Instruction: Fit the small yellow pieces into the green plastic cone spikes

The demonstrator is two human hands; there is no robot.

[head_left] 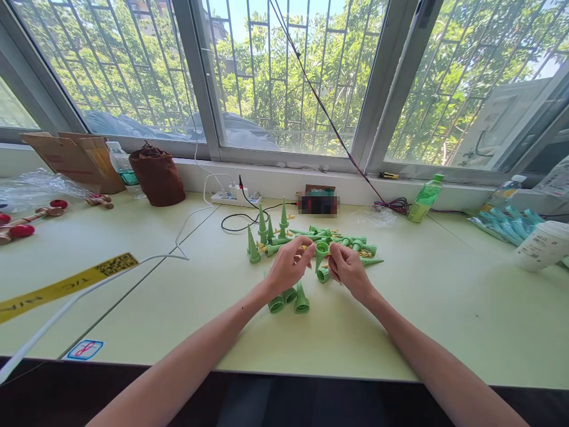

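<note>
My left hand (pixel 290 264) and my right hand (pixel 347 268) meet over the pale green table (pixel 444 308), both pinched around one green plastic cone (pixel 320 251) whose open end faces me. Behind them lies a loose pile of green cones (pixel 342 240) with small yellow parts mixed in. Three cones (pixel 267 234) stand upright to the left of the pile. More cones lie on their sides (pixel 288 298) under my left wrist, and one lies below the held cone (pixel 323 274).
A white cable (pixel 178 252) crosses the table to a power strip (pixel 235 196). A brown pouch (pixel 157 175), water bottle (pixel 124 169) and cardboard (pixel 73 157) sit back left; red wooden toys (pixel 26 222) far left. Green bottle (pixel 425 198), white cup (pixel 542 244) right.
</note>
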